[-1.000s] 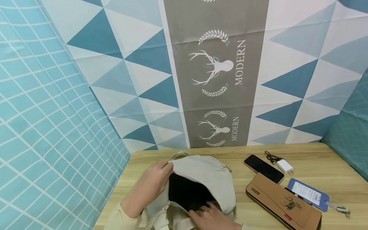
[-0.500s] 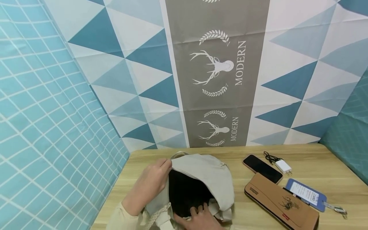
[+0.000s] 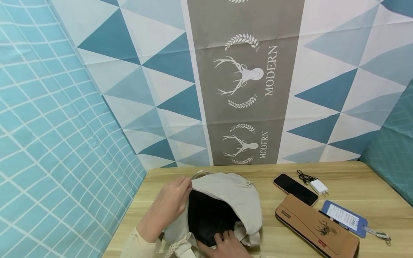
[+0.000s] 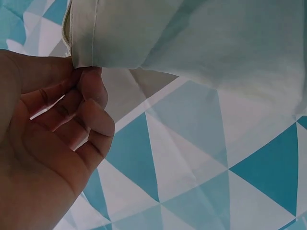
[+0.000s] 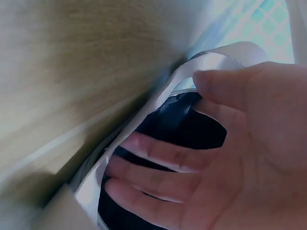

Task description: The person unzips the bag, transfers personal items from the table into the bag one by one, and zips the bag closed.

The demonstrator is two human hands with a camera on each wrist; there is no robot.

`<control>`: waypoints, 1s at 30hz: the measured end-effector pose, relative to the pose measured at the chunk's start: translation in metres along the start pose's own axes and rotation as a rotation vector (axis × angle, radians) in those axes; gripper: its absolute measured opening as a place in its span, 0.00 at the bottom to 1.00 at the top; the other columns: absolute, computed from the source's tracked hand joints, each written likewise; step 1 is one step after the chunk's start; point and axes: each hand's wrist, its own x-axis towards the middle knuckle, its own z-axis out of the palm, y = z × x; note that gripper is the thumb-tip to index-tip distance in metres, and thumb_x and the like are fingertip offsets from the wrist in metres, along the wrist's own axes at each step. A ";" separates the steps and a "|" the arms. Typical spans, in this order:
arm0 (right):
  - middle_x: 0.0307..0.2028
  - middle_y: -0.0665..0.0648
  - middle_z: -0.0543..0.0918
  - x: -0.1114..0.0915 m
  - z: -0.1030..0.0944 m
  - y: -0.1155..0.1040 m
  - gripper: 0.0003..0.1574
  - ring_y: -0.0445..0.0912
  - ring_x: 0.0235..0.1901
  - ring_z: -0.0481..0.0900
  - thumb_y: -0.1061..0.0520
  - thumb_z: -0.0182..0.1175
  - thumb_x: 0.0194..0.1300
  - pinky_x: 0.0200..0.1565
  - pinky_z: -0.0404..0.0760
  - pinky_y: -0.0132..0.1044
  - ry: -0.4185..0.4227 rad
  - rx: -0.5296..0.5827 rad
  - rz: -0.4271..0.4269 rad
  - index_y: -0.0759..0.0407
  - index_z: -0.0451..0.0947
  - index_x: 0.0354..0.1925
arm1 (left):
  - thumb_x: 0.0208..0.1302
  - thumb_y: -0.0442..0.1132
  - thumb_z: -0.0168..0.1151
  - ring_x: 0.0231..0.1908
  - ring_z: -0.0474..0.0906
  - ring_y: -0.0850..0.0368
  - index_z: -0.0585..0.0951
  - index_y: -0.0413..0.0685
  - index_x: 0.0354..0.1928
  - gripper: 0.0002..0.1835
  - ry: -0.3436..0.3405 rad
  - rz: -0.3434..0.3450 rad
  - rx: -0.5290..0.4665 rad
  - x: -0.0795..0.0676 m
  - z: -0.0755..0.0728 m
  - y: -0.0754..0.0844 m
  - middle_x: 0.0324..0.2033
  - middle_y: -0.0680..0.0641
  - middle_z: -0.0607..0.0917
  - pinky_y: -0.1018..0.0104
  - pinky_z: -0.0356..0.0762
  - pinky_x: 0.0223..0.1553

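A beige backpack (image 3: pixel 235 188) lies on the wooden table in the head view, its zipped mouth spread to show the black lining (image 3: pixel 209 215). My left hand (image 3: pixel 169 202) pinches the upper left edge of the mouth between thumb and index finger; the left wrist view shows the bag's cloth (image 4: pixel 192 33) hanging from this pinch. At the near edge of the mouth is my right hand (image 3: pixel 227 246). In the right wrist view its fingers (image 5: pixel 158 153) stretch across the dark lining, tips against the pale rim, with the thumb near a pale strap (image 5: pixel 211 60). Part of the bag's lower side is out of frame.
Right of the backpack lie a brown wallet case (image 3: pixel 319 225), a black-screened phone (image 3: pixel 295 189), a white charger plug (image 3: pixel 319 186) with a black cable, and a blue card holder (image 3: pixel 345 218) with a clip. A patterned cloth wall (image 3: pixel 242 107) stands behind the table (image 3: pixel 342 172).
My right hand has shifted left and down along the near rim, and the mouth gapes wider at the bottom. The left hand has kept its pinch almost in place.
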 end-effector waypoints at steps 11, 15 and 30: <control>0.46 0.54 0.75 -0.022 -0.020 0.012 0.22 0.46 0.44 0.74 0.39 0.42 0.67 0.37 0.75 0.36 -0.027 0.260 0.001 0.46 0.70 0.52 | 0.62 0.34 0.53 0.21 0.57 0.66 0.69 0.56 0.27 0.09 -0.022 -0.068 -0.091 -0.012 -0.001 0.004 0.22 0.61 0.62 0.77 0.59 0.22; 0.47 0.56 0.75 -0.030 -0.032 0.024 0.20 0.45 0.45 0.74 0.43 0.48 0.66 0.38 0.74 0.31 0.060 0.378 -0.020 0.50 0.72 0.50 | 0.62 0.35 0.54 0.21 0.59 0.65 0.70 0.56 0.29 0.07 -0.029 -0.084 -0.121 -0.014 -0.001 0.005 0.24 0.60 0.65 0.76 0.62 0.22; 0.41 0.46 0.76 -0.098 -0.077 0.070 0.18 0.38 0.39 0.74 0.40 0.58 0.57 0.30 0.73 0.29 -0.115 0.405 0.219 0.45 0.75 0.43 | 0.61 0.34 0.56 0.21 0.59 0.66 0.71 0.56 0.29 0.07 -0.030 -0.079 -0.123 -0.012 0.003 0.006 0.24 0.60 0.67 0.78 0.62 0.22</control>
